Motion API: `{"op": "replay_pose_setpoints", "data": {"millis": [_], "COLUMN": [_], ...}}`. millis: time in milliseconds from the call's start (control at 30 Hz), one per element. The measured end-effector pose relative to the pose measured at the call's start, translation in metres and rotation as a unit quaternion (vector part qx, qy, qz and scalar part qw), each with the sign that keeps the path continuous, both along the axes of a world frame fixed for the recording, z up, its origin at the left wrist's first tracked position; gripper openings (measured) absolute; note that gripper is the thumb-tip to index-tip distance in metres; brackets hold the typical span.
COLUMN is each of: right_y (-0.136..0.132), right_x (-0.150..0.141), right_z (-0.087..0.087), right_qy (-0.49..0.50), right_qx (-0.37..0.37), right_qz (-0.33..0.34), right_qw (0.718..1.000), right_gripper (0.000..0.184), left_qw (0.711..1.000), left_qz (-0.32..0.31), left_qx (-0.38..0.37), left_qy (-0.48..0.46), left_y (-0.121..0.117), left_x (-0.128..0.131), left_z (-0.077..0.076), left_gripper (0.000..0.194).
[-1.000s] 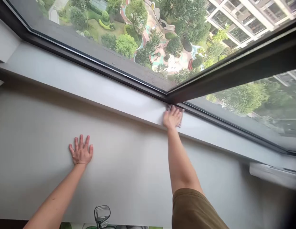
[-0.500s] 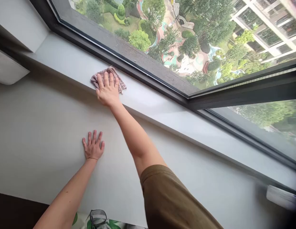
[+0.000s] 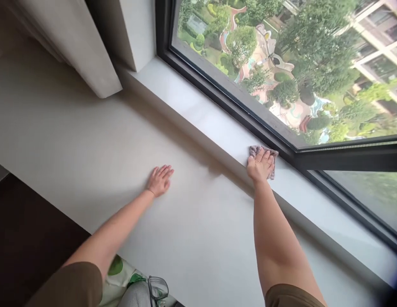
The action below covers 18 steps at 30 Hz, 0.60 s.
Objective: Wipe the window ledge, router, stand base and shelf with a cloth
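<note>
My right hand [image 3: 260, 168] lies on a small mauve-grey cloth [image 3: 254, 150], pressing it against the raised white ledge [image 3: 198, 113] close to the window frame. Edges of the cloth show beyond the fingertips and along the right side of the hand; the palm hides the rest. Lower down and to the left, my left hand [image 3: 159, 181] rests with fingers stretched out on the broad pale sill surface [image 3: 198, 221]. Nothing is in that hand.
A dark window frame [image 3: 345, 157] runs along the ledge, with trees and a building beyond the glass. At upper left hangs a pale curtain-like panel [image 3: 99, 64]. Glasses [image 3: 158, 288] hang at the bottom edge. Dark floor [image 3: 32, 238] shows at lower left.
My right hand has slid the cloth along the ledge to the right, towards the corner of the window frame. The view has shifted left. My left hand stays on the sill, turned more rightward.
</note>
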State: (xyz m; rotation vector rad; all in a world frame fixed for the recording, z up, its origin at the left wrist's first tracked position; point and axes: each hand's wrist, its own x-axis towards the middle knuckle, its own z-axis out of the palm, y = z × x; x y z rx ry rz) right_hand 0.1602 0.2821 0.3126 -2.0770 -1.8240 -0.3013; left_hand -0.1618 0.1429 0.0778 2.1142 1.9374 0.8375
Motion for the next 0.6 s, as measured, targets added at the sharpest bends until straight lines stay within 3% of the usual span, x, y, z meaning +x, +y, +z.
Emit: {"op": "replay_pose_setpoints", "data": {"millis": [33, 133, 200, 300, 433, 600], "right_y": [0.0, 0.002, 0.007, 0.022, 0.045, 0.057], "right_x": [-0.005, -0.016, -0.028, -0.059, -0.127, -0.231], "right_z": [0.002, 0.006, 0.007, 0.008, 0.007, 0.007], "right_qy": [0.004, 0.015, 0.016, -0.027, -0.115, -0.209], "right_qx": [-0.006, -0.018, -0.008, 0.008, 0.025, 0.049], "right_qz": [-0.007, -0.032, -0.042, -0.019, 0.035, 0.184], "right_qw": [1.0, 0.999, 0.999, 0.999, 0.992, 0.959], "right_gripper": [0.073, 0.074, 0.073, 0.071, 0.07, 0.069], "left_qw": [1.0, 0.987, 0.981, 0.983, 0.984, 0.985], "left_qz": [-0.007, 0.16, 0.193, 0.183, 0.179, 0.171], "left_qx": [0.001, 0.013, 0.003, -0.015, -0.027, -0.033], "left_qy": [0.008, -0.006, -0.009, -0.003, -0.008, -0.018], "left_y": [-0.003, -0.015, -0.023, -0.028, -0.028, -0.027], "left_x": [-0.024, -0.094, -0.122, -0.128, -0.119, -0.121], "left_z": [-0.001, -0.01, -0.018, -0.022, -0.021, -0.023], "left_gripper": [0.057, 0.057, 0.059, 0.059, 0.06, 0.059]}}
